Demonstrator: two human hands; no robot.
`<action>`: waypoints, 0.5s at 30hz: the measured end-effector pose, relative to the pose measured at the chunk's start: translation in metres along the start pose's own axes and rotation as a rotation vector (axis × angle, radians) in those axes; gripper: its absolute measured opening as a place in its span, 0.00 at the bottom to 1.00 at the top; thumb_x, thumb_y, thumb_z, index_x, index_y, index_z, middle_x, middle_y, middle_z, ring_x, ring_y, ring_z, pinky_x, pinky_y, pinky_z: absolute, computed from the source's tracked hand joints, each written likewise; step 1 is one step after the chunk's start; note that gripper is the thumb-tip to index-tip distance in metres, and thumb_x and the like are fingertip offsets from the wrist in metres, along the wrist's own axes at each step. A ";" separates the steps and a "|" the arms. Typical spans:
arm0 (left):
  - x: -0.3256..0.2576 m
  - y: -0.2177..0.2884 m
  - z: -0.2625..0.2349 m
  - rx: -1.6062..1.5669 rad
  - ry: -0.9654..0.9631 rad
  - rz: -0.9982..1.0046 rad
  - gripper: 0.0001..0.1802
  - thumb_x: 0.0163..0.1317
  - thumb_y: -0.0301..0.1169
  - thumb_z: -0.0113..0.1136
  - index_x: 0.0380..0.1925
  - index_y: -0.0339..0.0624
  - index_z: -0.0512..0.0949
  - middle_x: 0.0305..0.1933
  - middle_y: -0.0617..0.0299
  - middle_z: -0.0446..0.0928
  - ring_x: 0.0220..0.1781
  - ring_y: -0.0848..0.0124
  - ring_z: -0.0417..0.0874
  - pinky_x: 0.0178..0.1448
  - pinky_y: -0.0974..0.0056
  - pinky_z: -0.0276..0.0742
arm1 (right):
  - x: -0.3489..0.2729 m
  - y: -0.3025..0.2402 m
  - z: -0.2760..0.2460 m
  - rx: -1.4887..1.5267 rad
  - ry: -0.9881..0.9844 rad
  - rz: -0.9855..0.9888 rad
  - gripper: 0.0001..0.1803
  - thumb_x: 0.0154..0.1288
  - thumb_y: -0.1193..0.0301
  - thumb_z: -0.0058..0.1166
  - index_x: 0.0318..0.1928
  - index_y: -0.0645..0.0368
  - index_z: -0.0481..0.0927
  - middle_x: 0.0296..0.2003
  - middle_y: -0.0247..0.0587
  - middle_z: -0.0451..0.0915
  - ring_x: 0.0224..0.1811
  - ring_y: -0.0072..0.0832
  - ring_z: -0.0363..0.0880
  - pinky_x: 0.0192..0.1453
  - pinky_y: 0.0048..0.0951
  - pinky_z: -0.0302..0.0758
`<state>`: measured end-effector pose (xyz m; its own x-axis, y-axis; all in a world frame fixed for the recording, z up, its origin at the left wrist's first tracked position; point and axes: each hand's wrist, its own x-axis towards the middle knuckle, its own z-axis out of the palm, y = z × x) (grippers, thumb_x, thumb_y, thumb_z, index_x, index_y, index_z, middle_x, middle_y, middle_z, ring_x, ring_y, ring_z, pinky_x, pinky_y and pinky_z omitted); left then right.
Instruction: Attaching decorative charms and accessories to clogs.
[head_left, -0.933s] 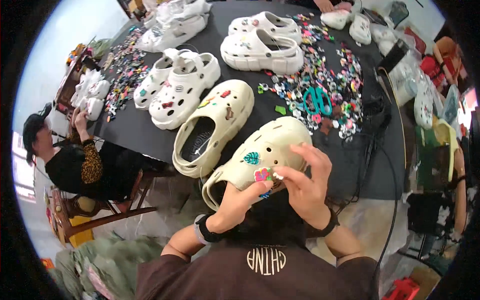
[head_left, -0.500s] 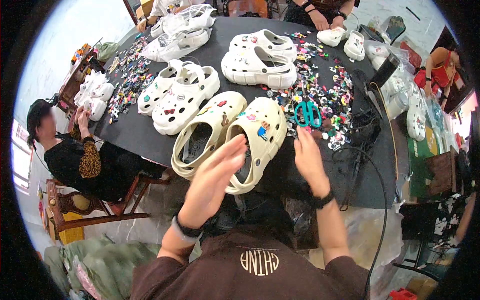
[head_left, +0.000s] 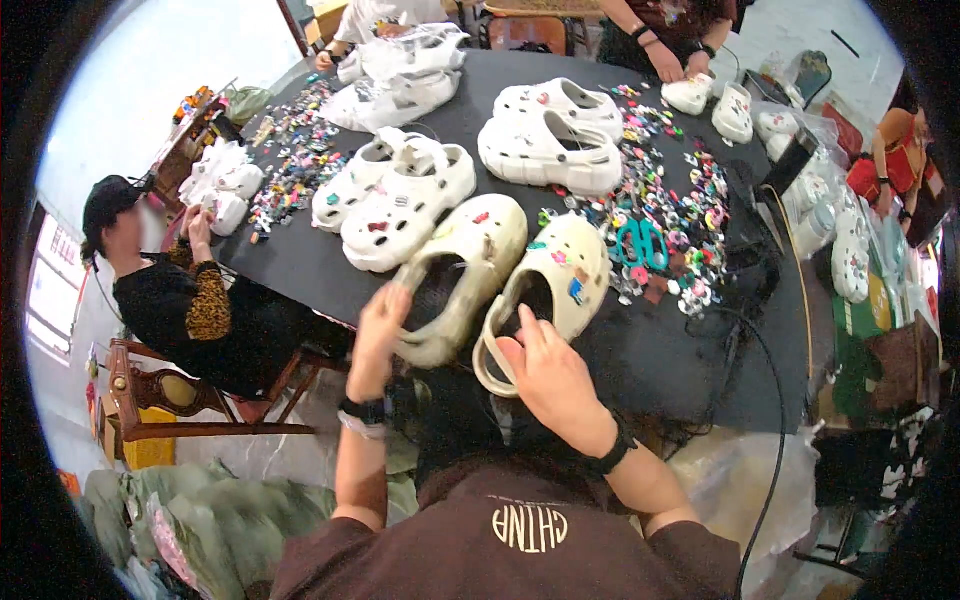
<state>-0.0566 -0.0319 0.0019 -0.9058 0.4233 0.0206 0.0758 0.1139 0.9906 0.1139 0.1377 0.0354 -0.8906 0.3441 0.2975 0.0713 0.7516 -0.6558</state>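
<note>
Two cream clogs with small charms stand side by side at the table's near edge. My left hand [head_left: 376, 335] is closed on the heel end of the left cream clog [head_left: 497, 228], which is smeared by motion. At the right cream clog [head_left: 583, 250], my right hand [head_left: 560, 382] grips the side of the heel opening, its fingers reaching over the rim. This clog carries a blue charm and a pink one near its toe. Beyond them lie a pair of white clogs [head_left: 408, 205] with charms and another white pair [head_left: 545, 160].
Loose charms [head_left: 680, 215] are heaped on the black table [head_left: 660, 360], with a teal looped piece [head_left: 640, 245] among them. A black cable [head_left: 770, 370] runs over the right edge. Bagged shoes [head_left: 395, 95] lie at the back. Co-workers handle white clogs at the left and far side.
My hands have come onto the cream clogs, the right one moving left from beside the charms. The left clog has turned and shifted. The whole view has swung slightly.
</note>
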 end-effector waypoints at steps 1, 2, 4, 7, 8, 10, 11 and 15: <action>-0.017 0.008 0.016 -0.005 -0.011 -0.019 0.21 0.61 0.38 0.57 0.48 0.33 0.73 0.39 0.66 0.76 0.43 0.78 0.72 0.52 0.70 0.67 | 0.001 0.002 0.000 -0.089 -0.007 0.007 0.29 0.65 0.56 0.45 0.52 0.72 0.65 0.32 0.56 0.75 0.34 0.48 0.77 0.35 0.39 0.76; -0.033 0.016 0.030 0.142 -0.021 -0.082 0.23 0.58 0.37 0.60 0.49 0.32 0.72 0.43 0.61 0.75 0.47 0.75 0.72 0.54 0.67 0.67 | 0.003 0.002 -0.002 -0.103 -0.037 0.072 0.31 0.64 0.54 0.45 0.53 0.72 0.65 0.32 0.57 0.76 0.33 0.48 0.77 0.34 0.41 0.76; -0.068 0.013 0.045 0.509 -0.019 0.433 0.32 0.52 0.40 0.64 0.54 0.32 0.68 0.55 0.46 0.68 0.57 0.58 0.70 0.59 0.60 0.65 | 0.004 0.006 -0.002 -0.074 -0.141 0.239 0.39 0.60 0.46 0.46 0.56 0.71 0.61 0.34 0.59 0.78 0.33 0.51 0.79 0.35 0.44 0.76; -0.111 0.030 0.047 0.542 -0.012 0.356 0.41 0.45 0.43 0.69 0.57 0.32 0.66 0.59 0.47 0.65 0.62 0.54 0.65 0.59 0.56 0.61 | 0.000 0.008 -0.008 -0.085 -0.210 0.334 0.50 0.52 0.39 0.50 0.61 0.69 0.57 0.29 0.59 0.79 0.30 0.52 0.80 0.35 0.46 0.76; -0.117 0.029 0.043 0.567 0.003 0.408 0.42 0.44 0.43 0.70 0.57 0.32 0.66 0.60 0.48 0.64 0.62 0.54 0.65 0.58 0.56 0.60 | 0.003 0.010 -0.005 -0.086 -0.248 0.338 0.50 0.51 0.40 0.52 0.61 0.68 0.57 0.27 0.59 0.79 0.29 0.52 0.80 0.34 0.47 0.76; -0.123 0.030 0.042 0.579 -0.008 0.464 0.42 0.43 0.42 0.71 0.57 0.33 0.66 0.60 0.49 0.64 0.62 0.53 0.64 0.58 0.56 0.59 | 0.003 0.011 0.005 -0.122 -0.225 0.329 0.48 0.51 0.43 0.53 0.61 0.68 0.57 0.27 0.58 0.79 0.29 0.51 0.80 0.34 0.47 0.76; -0.124 0.031 0.042 0.665 0.007 0.534 0.42 0.42 0.41 0.71 0.57 0.32 0.66 0.60 0.49 0.64 0.63 0.53 0.64 0.58 0.55 0.59 | 0.002 0.012 0.011 -0.157 -0.214 0.313 0.46 0.51 0.46 0.54 0.60 0.68 0.57 0.27 0.58 0.79 0.28 0.51 0.79 0.34 0.47 0.76; -0.127 0.031 0.032 0.583 -0.058 0.592 0.40 0.44 0.38 0.69 0.57 0.32 0.66 0.61 0.48 0.64 0.64 0.50 0.63 0.61 0.55 0.58 | -0.006 0.022 0.003 0.160 -0.014 0.144 0.31 0.50 0.62 0.58 0.54 0.63 0.67 0.27 0.53 0.79 0.29 0.48 0.79 0.33 0.43 0.75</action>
<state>0.0745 -0.0531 0.0254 -0.6263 0.6035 0.4935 0.7513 0.2985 0.5885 0.1193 0.1505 0.0171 -0.8825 0.4329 0.1840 0.1271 0.5961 -0.7928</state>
